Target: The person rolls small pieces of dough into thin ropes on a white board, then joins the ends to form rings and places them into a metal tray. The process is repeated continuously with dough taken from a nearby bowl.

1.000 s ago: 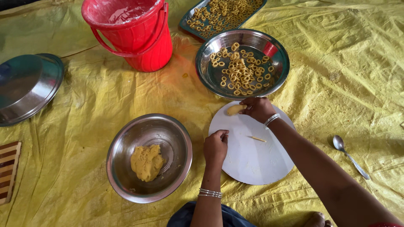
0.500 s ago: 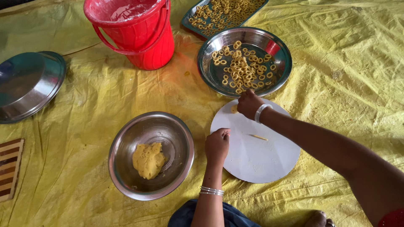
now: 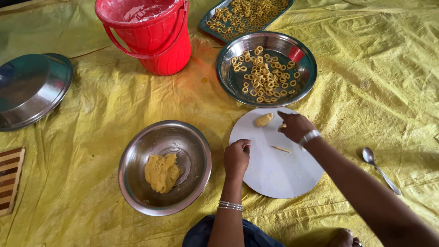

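— What lies under those hands?
— A round white board (image 3: pixel 274 169) on yellow sheeting (image 3: pixel 91 119); left hand (image 3: pixel 236 155) clenched at its edge; right hand (image 3: pixel 295 126) pinching dough, a lump (image 3: pixel 264 120) just beside it.

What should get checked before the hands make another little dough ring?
1. Dough lump on the round white board: ok, it lies beside the right hand.
2. Thin dough strip on the board: ok, it lies free between both hands.
3. Left hand at the board's edge: ok, fist closed; whether it holds dough, cannot tell.
4. Steel bowl of rings: ok, room left for more rings.
5. Spare dough in the near steel bowl: ok, plenty left.
6. Right hand's grip: cannot tell, fingertips hidden.
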